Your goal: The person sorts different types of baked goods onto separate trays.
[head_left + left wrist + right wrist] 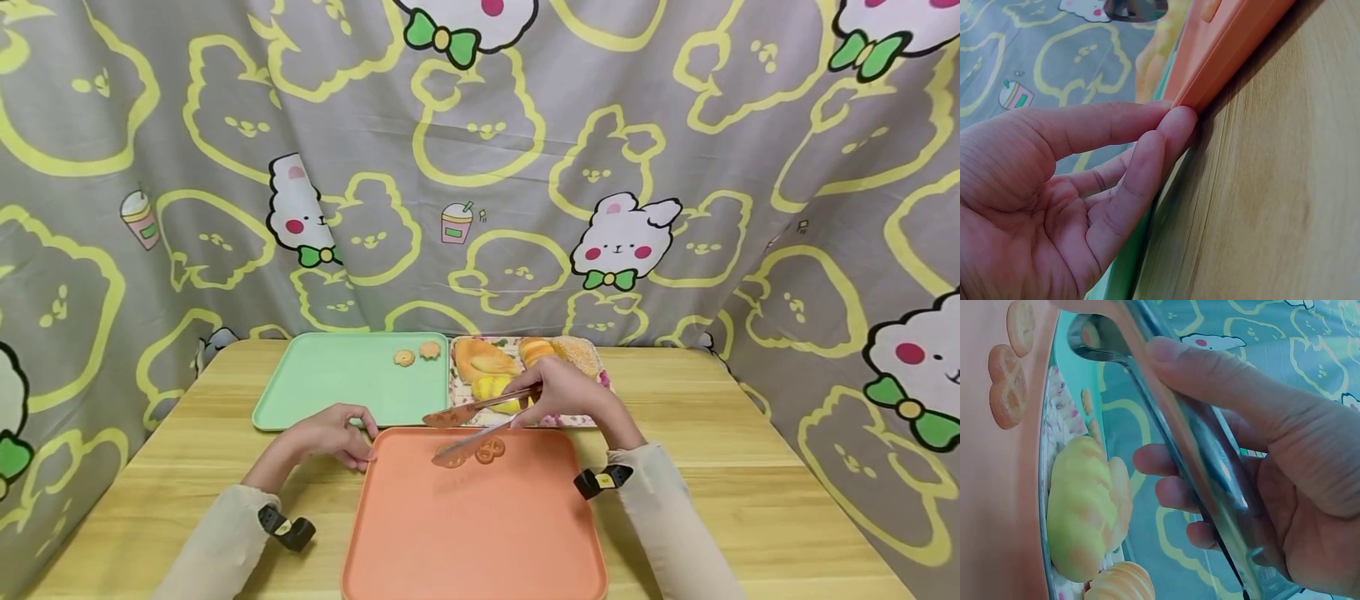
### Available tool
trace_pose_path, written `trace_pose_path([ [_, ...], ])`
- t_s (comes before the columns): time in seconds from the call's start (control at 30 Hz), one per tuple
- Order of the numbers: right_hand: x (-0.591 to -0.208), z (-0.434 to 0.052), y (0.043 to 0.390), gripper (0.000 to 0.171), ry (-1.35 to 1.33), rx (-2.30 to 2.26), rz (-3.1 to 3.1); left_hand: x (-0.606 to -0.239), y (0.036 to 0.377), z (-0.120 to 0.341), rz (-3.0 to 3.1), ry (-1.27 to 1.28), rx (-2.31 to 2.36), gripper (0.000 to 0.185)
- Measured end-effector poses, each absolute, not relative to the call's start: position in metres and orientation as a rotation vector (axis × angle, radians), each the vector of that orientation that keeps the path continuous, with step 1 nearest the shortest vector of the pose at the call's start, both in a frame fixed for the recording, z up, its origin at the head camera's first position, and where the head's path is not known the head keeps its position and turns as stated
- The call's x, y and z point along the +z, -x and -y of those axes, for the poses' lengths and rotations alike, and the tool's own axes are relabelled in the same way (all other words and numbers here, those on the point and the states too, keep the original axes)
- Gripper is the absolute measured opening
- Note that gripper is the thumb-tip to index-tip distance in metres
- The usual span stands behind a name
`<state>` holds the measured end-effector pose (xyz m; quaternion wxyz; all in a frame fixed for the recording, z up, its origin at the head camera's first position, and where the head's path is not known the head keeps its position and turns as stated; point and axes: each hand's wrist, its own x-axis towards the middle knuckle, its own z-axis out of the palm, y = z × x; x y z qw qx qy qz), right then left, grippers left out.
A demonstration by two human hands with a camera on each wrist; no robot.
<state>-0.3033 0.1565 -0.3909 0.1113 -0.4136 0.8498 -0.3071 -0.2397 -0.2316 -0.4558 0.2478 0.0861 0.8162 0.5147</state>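
Observation:
Metal tongs (1210, 450) are gripped in my right hand (558, 390), their arms spread apart. Over the far part of the orange tray (472, 525), the tong tips hang near a pretzel-shaped cookie (490, 451) and another cookie (450, 456), the second partly hidden by the tongs. Nothing shows between the tips. My left hand (333, 435) pinches the orange tray's far left corner between thumb and fingers, as the left wrist view shows.
Behind on the left lies a green tray (330, 379) with two cookies (417, 354) at its right end. Beside it, a floral tray (577, 420) bears several breads, among them a yellow one (1082, 509). A patterned curtain (480, 275) hangs behind the wooden table (697, 467).

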Motion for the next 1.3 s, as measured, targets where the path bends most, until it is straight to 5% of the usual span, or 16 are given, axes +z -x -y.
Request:
trace_pose_path([
  [1.3,-0.402,-0.144,0.302,0.026,1.105,-0.753,-2.647,-0.456,0.240,0.234,-2.226,-0.244,1.396,0.025],
])
